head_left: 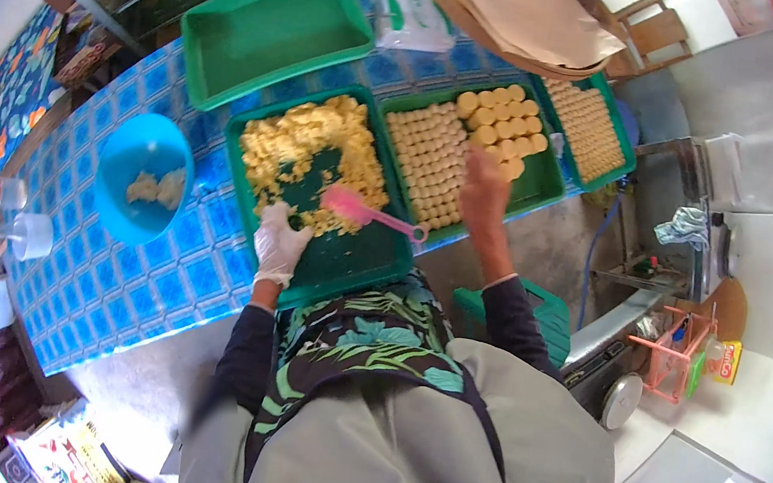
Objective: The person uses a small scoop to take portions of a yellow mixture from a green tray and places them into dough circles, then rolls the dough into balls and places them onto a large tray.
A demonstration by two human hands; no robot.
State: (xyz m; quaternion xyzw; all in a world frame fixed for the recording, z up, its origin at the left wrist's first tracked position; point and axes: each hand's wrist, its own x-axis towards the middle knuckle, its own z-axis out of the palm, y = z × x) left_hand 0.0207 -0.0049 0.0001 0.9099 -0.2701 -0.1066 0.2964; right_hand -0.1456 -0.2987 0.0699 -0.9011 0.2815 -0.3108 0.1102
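My left hand (279, 245), in a translucent glove, touches the crumbly yellow dough (304, 122) at the near left of a green tray (352, 266), thumb and fingers apart. A pink scoop (347, 203) lies across that tray, its handle over the right rim. My bare right hand (485, 196) is raised over the right side of another green tray (541, 190), blurred, so its finger shape is unclear. This tray holds rows of small pale rounds (418, 150) and several larger yellow discs (511, 125), partly hidden by the hand.
A blue bowl (136, 212) with crumpled pale items stands left, near clear containers (31, 238). An empty green tray (278, 32), white packet (415, 18) and brown paper (534, 12) lie behind. A third tray of rounds (586, 132) is right, beside a steel appliance (627, 320).
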